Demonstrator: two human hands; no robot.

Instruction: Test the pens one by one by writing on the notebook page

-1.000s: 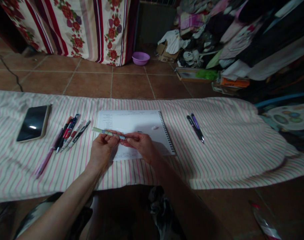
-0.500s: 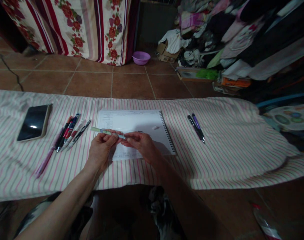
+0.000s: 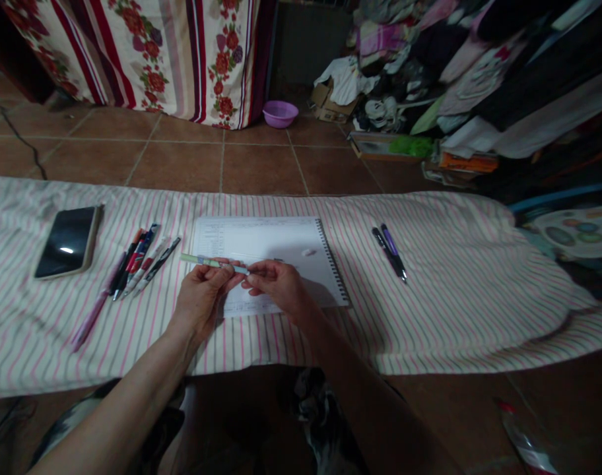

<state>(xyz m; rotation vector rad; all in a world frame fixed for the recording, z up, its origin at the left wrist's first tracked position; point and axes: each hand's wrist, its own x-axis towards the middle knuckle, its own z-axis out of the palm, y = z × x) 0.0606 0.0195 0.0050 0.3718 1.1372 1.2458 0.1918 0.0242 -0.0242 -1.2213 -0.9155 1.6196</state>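
My left hand [image 3: 200,298] and my right hand [image 3: 277,285] meet over the lower part of a spiral notebook [image 3: 276,245] lying on a striped cloth [image 3: 454,297]. Both hands pinch a pale green pen [image 3: 204,261], held nearly level, its free end sticking out to the left. My left fingers wrap its middle. My right fingertips close on its right end. Left of the notebook lies a row of several pens [image 3: 138,261], with a pink pen [image 3: 90,319] further out.
A dark phone [image 3: 67,241] lies at the cloth's left. Two dark pens [image 3: 389,252] lie right of the notebook. Beyond the cloth are a tiled floor, a floral hanging cloth [image 3: 172,53], a purple bowl [image 3: 280,113] and piled clothes [image 3: 430,72].
Almost nothing differs; both hands stay on the green pen, with only a tiny shift of the fingers.
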